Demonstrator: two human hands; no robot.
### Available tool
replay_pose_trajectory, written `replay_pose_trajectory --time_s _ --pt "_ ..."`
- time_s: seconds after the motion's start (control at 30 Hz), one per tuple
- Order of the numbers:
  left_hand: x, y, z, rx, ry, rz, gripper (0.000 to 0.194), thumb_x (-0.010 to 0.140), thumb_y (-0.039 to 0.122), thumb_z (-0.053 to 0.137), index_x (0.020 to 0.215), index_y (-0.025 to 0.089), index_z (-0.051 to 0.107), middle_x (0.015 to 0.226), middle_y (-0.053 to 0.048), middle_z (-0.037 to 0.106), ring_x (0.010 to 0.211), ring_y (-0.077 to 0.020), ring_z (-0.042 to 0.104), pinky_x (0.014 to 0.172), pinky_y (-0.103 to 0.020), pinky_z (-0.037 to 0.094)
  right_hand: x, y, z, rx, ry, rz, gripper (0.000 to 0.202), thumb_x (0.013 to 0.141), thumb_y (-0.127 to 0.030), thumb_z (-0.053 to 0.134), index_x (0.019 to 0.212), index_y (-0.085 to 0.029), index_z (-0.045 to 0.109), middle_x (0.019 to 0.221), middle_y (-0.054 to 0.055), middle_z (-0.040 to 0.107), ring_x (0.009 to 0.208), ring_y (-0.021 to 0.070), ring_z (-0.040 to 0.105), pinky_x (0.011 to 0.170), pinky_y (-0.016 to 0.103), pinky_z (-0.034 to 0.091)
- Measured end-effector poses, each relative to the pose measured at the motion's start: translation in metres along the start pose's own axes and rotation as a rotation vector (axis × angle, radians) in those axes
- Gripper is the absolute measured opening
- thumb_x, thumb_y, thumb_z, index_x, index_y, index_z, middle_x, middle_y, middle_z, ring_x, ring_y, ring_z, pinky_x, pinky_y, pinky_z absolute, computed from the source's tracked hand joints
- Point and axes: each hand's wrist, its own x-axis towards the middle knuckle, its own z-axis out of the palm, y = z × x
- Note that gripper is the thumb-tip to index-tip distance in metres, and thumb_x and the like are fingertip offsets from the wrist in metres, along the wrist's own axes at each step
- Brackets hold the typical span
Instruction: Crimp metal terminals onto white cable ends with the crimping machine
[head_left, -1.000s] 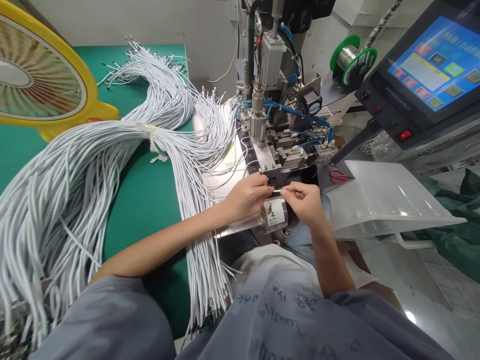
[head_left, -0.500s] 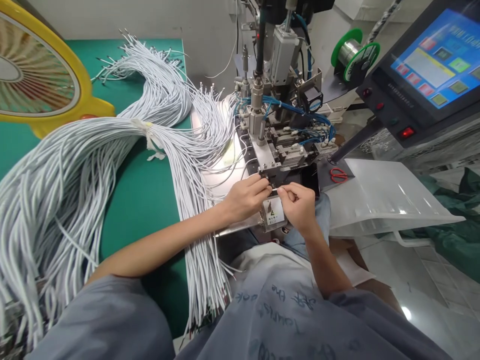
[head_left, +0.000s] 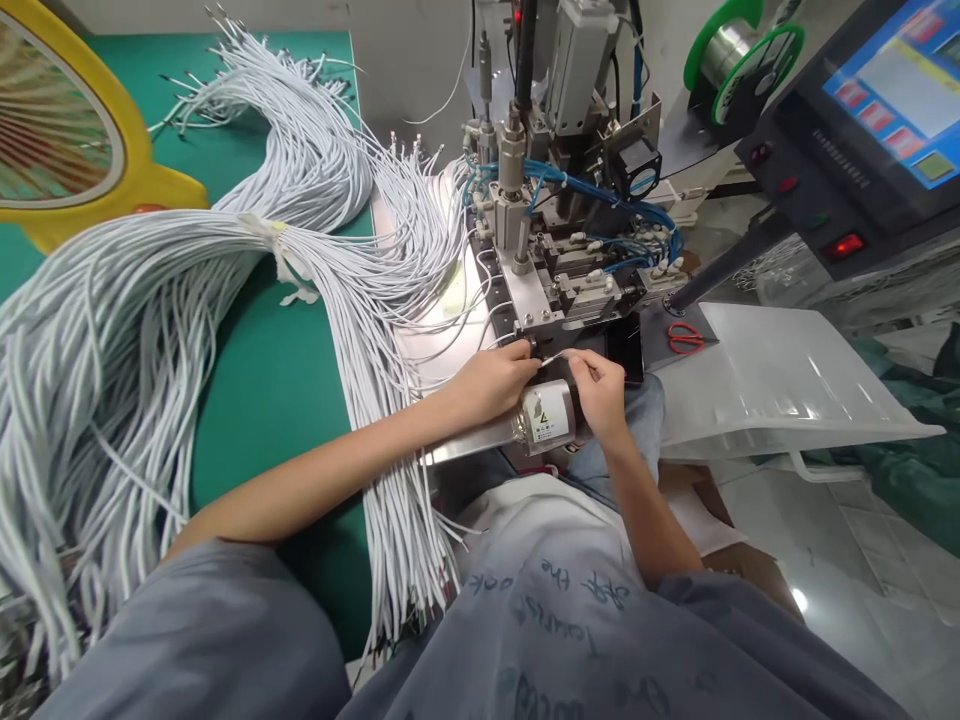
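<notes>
My left hand and my right hand meet at the front of a small bench machine. Between their fingertips they pinch the end of a thin white wire, held just below the machine's metal clamp block. Under both hands sits a silver cylinder with a yellow warning label. A large bundle of white wires lies across the green mat to the left, tied near its middle.
A yellow fan stands at the far left. A touch-screen control panel is at the upper right, a green solder spool beside it. Red scissors lie by a clear plastic chute.
Both hands have moved slightly up toward the machine's clamp with the wire end still pinched. The view has tilted down and closer.
</notes>
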Motion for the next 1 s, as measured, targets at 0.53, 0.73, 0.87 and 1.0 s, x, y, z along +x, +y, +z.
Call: replay_pose_trajectory --time_s 0.53,0.73,0.87,1.0 --pt "0.001 -0.012 0.013 0.191 -0.128 -0.012 0.035 0.086 0.007 0.039 0.109 0.013 0.063 0.083 -0.006 0.057 0.063 -0.0116 0.053 0.057 -0.021 0.041 0.025 0.024 0.006 0.089 -0.161 0.18 0.017 0.069 -0.033 0.059 0.065 -0.017 0.059 0.056 -0.002 0.055 0.054 0.0103 0.047 0.054 0.025 0.041" --pt "0.001 -0.013 0.012 0.223 -0.125 0.008 0.036 0.086 0.006 0.037 0.11 0.015 0.062 0.083 -0.006 0.055 0.065 -0.0124 0.053 0.057 -0.022 0.041 0.027 0.024 0.003 0.111 -0.197 0.198 0.012 0.068 -0.03 0.061 0.065 -0.017 0.061 0.057 -0.003 0.056 0.053 0.0106 0.049 0.053 0.025 0.042" --pt "0.001 -0.013 0.011 0.237 -0.12 0.026 0.033 0.089 0.009 0.037 0.11 0.014 0.061 0.083 -0.006 0.054 0.068 -0.0131 0.053 0.058 -0.022 0.041 0.027 0.023 0.0 0.08 -0.219 0.171 0.011 0.068 -0.027 0.06 0.064 -0.017 0.062 0.059 -0.002 0.06 0.055 0.0114 0.052 0.057 0.025 0.044" --pt "0.001 -0.012 0.01 0.25 -0.113 0.044 0.031 0.089 0.01 0.037 0.107 0.013 0.062 0.082 -0.006 0.053 0.069 -0.013 0.053 0.059 -0.022 0.041 0.027 0.021 -0.002 0.038 -0.242 0.146 0.011 0.07 -0.027 0.061 0.067 -0.016 0.064 0.065 0.001 0.064 0.062 0.0136 0.058 0.062 0.027 0.047"
